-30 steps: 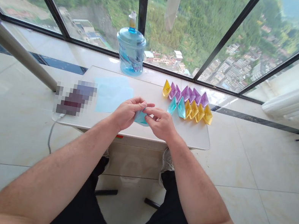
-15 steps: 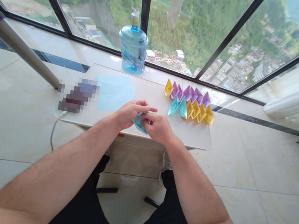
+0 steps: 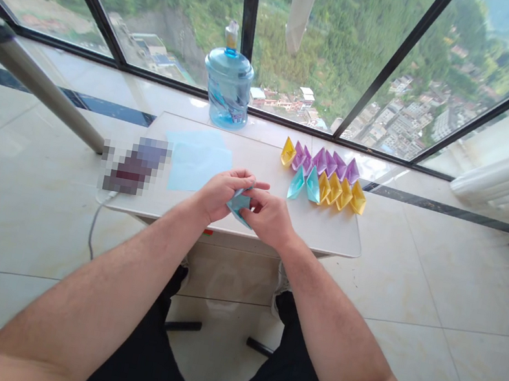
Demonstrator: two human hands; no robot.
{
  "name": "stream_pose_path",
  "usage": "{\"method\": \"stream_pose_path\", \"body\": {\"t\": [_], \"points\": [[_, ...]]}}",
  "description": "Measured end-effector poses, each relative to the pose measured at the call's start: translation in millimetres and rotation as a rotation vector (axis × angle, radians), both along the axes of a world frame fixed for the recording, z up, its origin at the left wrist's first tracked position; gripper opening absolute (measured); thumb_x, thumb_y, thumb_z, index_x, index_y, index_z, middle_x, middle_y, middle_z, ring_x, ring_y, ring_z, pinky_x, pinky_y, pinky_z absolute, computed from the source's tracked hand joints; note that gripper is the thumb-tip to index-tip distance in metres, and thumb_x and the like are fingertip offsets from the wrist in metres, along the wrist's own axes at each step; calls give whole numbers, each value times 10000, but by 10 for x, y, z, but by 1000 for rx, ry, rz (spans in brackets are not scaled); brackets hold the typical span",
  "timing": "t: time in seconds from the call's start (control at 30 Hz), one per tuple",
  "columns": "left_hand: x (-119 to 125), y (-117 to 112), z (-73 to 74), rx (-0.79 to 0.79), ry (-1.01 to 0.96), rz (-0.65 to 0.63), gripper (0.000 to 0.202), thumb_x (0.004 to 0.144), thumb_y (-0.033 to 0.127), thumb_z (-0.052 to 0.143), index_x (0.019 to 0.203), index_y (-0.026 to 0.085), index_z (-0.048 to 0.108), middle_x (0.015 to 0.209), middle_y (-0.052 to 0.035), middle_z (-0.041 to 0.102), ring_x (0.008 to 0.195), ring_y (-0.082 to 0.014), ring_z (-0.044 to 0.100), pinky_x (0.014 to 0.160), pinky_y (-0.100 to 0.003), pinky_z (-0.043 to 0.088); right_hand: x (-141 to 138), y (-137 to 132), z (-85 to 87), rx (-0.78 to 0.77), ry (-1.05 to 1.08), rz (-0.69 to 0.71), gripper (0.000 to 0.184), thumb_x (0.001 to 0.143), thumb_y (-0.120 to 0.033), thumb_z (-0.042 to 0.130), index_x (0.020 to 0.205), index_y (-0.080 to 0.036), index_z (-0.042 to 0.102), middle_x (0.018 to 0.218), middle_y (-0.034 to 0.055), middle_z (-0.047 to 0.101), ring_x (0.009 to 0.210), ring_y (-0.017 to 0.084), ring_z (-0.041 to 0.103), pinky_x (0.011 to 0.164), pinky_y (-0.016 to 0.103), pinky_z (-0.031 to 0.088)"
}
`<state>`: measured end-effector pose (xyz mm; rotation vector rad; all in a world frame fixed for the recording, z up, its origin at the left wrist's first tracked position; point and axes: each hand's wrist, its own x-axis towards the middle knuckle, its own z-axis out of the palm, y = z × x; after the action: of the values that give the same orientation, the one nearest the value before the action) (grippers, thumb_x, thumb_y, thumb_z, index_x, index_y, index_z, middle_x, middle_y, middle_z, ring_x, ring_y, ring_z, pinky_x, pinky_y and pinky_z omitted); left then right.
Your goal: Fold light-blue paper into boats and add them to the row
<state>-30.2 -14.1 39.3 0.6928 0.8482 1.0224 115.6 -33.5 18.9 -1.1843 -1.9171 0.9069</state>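
Between my two hands is a folded piece of light blue paper, held just above the table's near edge. My left hand grips its left side, thumb on top. My right hand pinches its right side between thumb and fingers, which partly hide the folds. Left of my hands lie flat light blue paper sheets. To the right stand folded paper boats in two rows: a back row with a yellow boat and several purple boats, and a front row with two blue boats and several yellow boats.
The small white table stands by a large window. Behind it is a blue water jug. A blurred-out object with a grey cable lies at the table's left end. A slanting pole stands on the left.
My right fingers have shifted on the folded blue paper, and more of its inner face shows between my hands. The whole view has moved very slightly.
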Motion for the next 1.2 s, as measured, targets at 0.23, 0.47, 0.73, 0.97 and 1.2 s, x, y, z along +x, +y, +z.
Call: {"method": "stream_pose_path", "body": {"t": [0.23, 0.47, 0.73, 0.97, 1.2], "points": [[97, -11, -17, -23, -56, 81, 151, 786, 223, 698, 794, 162, 560, 941, -129, 764, 895, -272, 737, 740, -364, 575, -72, -80, 41, 91, -146, -140, 201, 827, -209, 617, 967, -247, 755, 668, -40, 634, 621, 124, 539, 645, 232, 409], [266, -47, -63, -173, -231, 159, 399, 922, 426, 428, 933, 113, 675, 914, -158, 752, 953, -307, 721, 893, -449, 562, -72, -70, 64, 137, -234, -308, 255, 875, -248, 590, 1070, -284, 750, 751, -21, 691, 678, 143, 592, 683, 237, 428], [334, -43, -292, -66, 276, 310, 266, 813, 424, 601, 677, 201, 553, 602, 6, 583, 666, -171, 605, 600, -250, 478, -62, -80, 60, 182, -471, -301, 131, 881, -268, 572, 919, -244, 696, 810, 41, 713, 690, 183, 596, 634, 281, 349], [234, 0, -204, -129, 237, 136, 377, 817, 582, 572, 736, 214, 543, 544, -9, 580, 418, -154, 513, 421, -272, 372, 70, 33, 163, 155, -112, -380, 158, 861, -334, 616, 933, -215, 690, 719, -7, 628, 661, 140, 547, 675, 264, 428], [85, -34, -45, 5, 353, -211, 460, 793, 617, 627, 836, 162, 676, 650, -93, 689, 414, -152, 546, 367, -251, 303, 334, 219, 170, -105, 19, -144, 258, 774, -307, 646, 972, -183, 757, 580, -58, 566, 525, 96, 487, 566, 233, 413]]}}
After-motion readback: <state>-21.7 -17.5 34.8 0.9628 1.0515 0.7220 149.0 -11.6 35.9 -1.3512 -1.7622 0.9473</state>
